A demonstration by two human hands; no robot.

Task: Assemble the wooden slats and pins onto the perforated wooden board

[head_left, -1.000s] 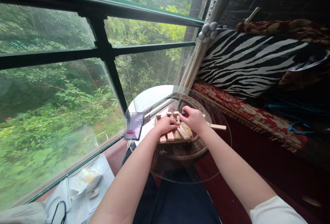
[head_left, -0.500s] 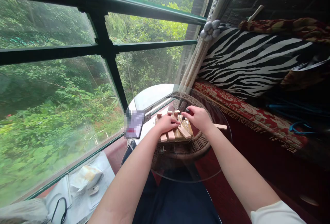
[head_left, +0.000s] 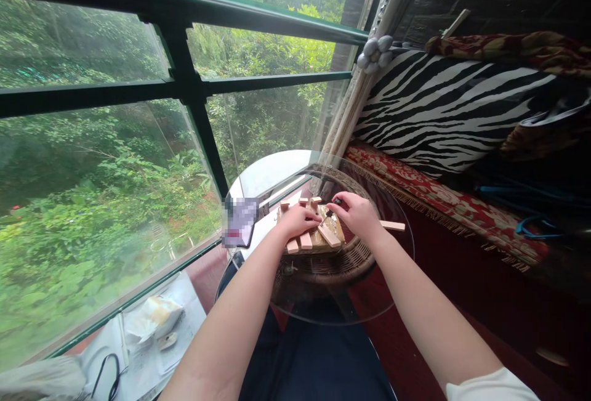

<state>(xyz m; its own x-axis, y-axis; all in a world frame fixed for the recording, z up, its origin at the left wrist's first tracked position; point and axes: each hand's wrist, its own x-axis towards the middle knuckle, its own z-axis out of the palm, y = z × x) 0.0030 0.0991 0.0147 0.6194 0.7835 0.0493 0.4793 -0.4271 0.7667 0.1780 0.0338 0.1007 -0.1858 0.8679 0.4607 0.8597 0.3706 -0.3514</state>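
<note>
A small dark tool (head_left: 329,214) slants down toward the wood, and its thin tip is too small to make out fully. My right hand (head_left: 360,215) pinches its upper end, with thumb and fingers closed. My left hand (head_left: 299,222) rests over the wooden base (head_left: 339,228), fingers together near the tool's lower end; what they hold, if anything, is hidden. Several pale wooden strips lie across the base, one of them an angled strip (head_left: 329,236) just right of my left fingertips. Short upright wooden pieces (head_left: 314,200) stand along its far side.
The base sits on a round glass table (head_left: 314,311) above woven wicker. A phone (head_left: 240,222), partly blurred, lies left of my hands. One loose wooden strip (head_left: 392,225) lies beyond my right wrist. Papers (head_left: 184,302) are at lower left, and window frames (head_left: 184,87) rise behind.
My right hand has shifted its grip slightly on the dark tool, more of which now shows. My left hand stays nearly in place on the base.
</note>
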